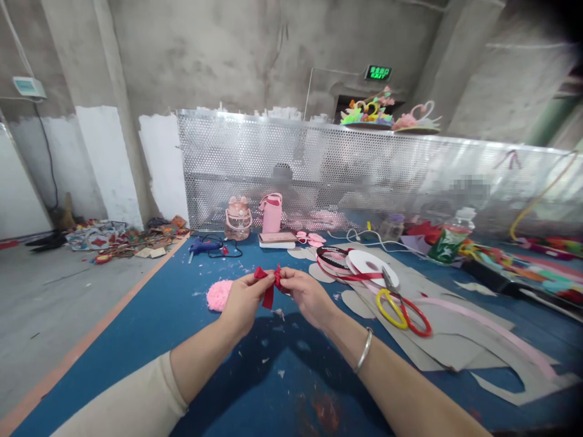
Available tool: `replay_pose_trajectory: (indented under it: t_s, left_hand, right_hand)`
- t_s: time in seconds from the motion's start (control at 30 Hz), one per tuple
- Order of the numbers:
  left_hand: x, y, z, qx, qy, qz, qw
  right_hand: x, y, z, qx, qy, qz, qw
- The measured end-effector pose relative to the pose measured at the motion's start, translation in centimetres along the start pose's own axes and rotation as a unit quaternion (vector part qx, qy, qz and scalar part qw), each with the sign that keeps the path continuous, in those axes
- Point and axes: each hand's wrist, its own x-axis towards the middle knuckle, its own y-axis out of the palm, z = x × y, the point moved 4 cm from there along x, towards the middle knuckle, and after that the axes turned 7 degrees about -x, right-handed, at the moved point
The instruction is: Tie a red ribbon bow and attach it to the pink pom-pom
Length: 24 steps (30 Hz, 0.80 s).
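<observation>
Fluff first, far left of the work zone: pink pom-pom (219, 295) lies on the blue surface (150, 340), just beside the left hand (243, 300), untouched. Glue gun (206, 246) sits further back w/ its cord, well apart from both hands.

Left hand is pinched shut on the left loop of the red ribbon bow (269, 284); right hand (306, 294) is pinched on the right loop, near the knot. Bow is held in the air above the surface, btwn the two hands, one tail hanging down.

Judgement: bow looks already formed, w/ loops + centre in place, so the shaping seems mostly done; tightening/evening the loops and trimming the tail prob. remain. Can't tell if the knot is fully snug.

Right of the hands: ribbon spools (359, 265), then scissors (403, 303) w/ yellow + red handles resting on grey card cut-outs (446, 340), not in use. Pink ribbon strip (501, 334) trails off to the right.
</observation>
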Motion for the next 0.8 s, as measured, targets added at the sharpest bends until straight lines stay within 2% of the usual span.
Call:
replay_pose_trajectory:
  t_s: [0.13, 0.3, 0.47, 0.57, 0.67, 0.8]
  left_hand:
    - [-0.4, 0.4, -0.1, -0.009, 0.007, 0.017, 1.000]
    - [-0.5, 0.3, -0.1, -0.023, 0.004, -0.006, 1.000]
    - [-0.2, -0.1, 0.0, -0.028, 0.008, -0.026, 0.999]
    - [-0.2, -0.2, -0.1, -0.028, 0.009, -0.033, 0.999]
    - [-0.2, 0.0, -0.4, -0.036, 0.003, -0.035, 0.999]
    - [-0.3, 0.4, -0.9, -0.051, -0.016, -0.026, 0.998]
  right_hand:
    - [-0.3, 0.2, 0.5, -0.072, -0.043, -0.016, 0.996]
    - [-0.7, 0.5, 1.1, -0.131, -0.105, -0.044, 0.985]
    - [-0.8, 0.3, 1.1, -0.140, -0.136, -0.073, 0.978]
    - [-0.5, 0.0, 0.8, -0.117, -0.132, -0.080, 0.981]
    - [-0.1, -0.3, 0.4, -0.073, -0.107, -0.053, 0.990]
    - [0.1, -0.2, 0.1, 0.003, -0.055, 0.032, 0.998]
